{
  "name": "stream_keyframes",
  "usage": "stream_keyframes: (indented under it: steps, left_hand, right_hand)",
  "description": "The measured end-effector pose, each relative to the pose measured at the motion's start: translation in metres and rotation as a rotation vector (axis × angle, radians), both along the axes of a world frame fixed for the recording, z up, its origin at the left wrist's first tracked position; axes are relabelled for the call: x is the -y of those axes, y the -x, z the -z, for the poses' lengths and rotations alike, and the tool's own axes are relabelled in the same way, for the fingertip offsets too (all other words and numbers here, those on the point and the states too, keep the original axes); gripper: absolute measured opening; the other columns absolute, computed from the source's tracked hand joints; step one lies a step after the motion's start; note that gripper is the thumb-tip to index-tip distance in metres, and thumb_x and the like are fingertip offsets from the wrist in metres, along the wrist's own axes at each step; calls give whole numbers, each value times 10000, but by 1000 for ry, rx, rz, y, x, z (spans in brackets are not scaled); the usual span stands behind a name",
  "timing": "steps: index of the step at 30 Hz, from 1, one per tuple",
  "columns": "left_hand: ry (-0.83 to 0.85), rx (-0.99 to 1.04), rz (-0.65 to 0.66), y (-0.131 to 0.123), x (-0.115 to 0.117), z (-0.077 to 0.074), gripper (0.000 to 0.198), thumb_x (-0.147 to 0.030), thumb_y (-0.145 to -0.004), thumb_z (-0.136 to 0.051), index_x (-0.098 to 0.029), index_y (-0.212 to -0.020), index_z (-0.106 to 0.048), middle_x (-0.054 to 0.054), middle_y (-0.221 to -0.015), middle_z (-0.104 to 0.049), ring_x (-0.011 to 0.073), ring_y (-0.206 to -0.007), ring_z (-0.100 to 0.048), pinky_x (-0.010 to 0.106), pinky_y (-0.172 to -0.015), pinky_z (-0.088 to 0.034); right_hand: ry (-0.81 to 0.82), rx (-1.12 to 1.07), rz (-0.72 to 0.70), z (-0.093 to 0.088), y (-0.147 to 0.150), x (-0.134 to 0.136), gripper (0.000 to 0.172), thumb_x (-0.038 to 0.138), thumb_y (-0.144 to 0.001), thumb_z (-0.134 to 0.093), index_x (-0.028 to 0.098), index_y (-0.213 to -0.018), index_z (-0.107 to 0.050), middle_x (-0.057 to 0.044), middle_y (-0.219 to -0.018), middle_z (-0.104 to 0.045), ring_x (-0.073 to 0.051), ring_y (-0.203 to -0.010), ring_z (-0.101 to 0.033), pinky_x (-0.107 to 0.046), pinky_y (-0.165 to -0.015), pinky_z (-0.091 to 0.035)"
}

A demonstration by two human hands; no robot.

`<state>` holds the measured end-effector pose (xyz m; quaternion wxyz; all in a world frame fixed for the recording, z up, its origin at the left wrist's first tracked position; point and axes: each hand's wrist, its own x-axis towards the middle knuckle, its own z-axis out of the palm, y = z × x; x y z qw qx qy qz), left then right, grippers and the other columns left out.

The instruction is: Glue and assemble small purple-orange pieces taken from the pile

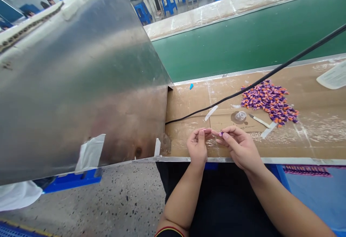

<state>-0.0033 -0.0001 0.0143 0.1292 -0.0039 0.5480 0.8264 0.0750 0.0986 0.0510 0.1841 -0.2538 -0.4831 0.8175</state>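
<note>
My left hand (198,145) is closed in a pinch above the cardboard-covered bench edge, with a small pinkish piece (204,130) at its fingertips. Close beside it, my right hand (242,146) pinches a tiny purple-and-white piece (221,134) between thumb and finger. The fingertips of both hands nearly meet. Beyond the right hand lies a heap of small purple, pink and orange pieces (266,100). Between heap and hands are a small clear jar (240,116) on a damp patch and a thin white-handled brush or blade (260,121); its kind is unclear.
A large metal housing (89,82) fills the left. A black cable (259,84) crosses over the bench. Behind runs a green conveyor belt (243,35). A small blue piece (191,86) lies near its edge. A blue bin (316,193) sits below right, holding a row of pink-purple pieces.
</note>
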Motion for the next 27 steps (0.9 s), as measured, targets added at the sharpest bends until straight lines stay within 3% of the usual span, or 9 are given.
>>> stream_keyframes:
  steps: [3, 6, 9, 18, 23, 27]
  left_hand:
    - [3, -11, 20, 2, 1, 2, 537, -678, -810, -854, -157, -881, -750, 116, -891, -816, 234, -836, -812, 336, -786, -671]
    - [112, -91, 27, 3, 3, 5, 500, -651, -833, -848, -158, -900, -794, 105, -908, -816, 204, -838, -799, 291, -800, -650]
    - [145, -98, -19, 3, 4, 7, 515, -669, -800, -864, -162, -878, -809, 84, -849, -804, 179, -773, -778, 262, -749, -634]
    - [98, -82, 60, -1, 6, 5, 463, -616, -777, -908, -180, -909, -823, 87, -903, -820, 179, -831, -791, 257, -795, -635]
    - [-56, 13, 64, 5, 4, 2, 457, -598, -720, -954, -180, -802, -789, 67, -803, -795, 186, -761, -776, 311, -772, -650]
    - [-185, 190, 75, 3, 2, 2, 439, -557, -673, -994, -192, -827, -805, 49, -825, -790, 154, -751, -750, 286, -761, -633]
  right_hand:
    - [83, -27, -44, 1, 5, 7, 441, 598, -771, -932, 235, -891, -713, -52, -962, -791, -270, -1073, -804, -383, -935, -697]
    - [98, -57, -45, 1, 8, 11, 423, 596, -805, -909, 239, -905, -707, -42, -950, -791, -258, -1080, -805, -403, -989, -684]
    - [41, -79, -33, 1, 9, 13, 417, 596, -827, -890, 236, -915, -699, -36, -927, -784, -251, -1048, -813, -400, -975, -692]
    - [-164, -88, 42, -4, 5, 14, 356, 566, -914, -821, 234, -947, -696, -68, -991, -810, -243, -1000, -821, -404, -959, -703]
    - [-280, -91, 90, 0, 6, 19, 292, 529, -978, -754, 240, -1000, -723, -61, -959, -813, -224, -903, -827, -357, -833, -725]
    - [-490, -112, 168, 10, 11, 23, 173, 413, -995, -736, 245, -1024, -766, -63, -961, -827, -208, -841, -819, -342, -794, -715]
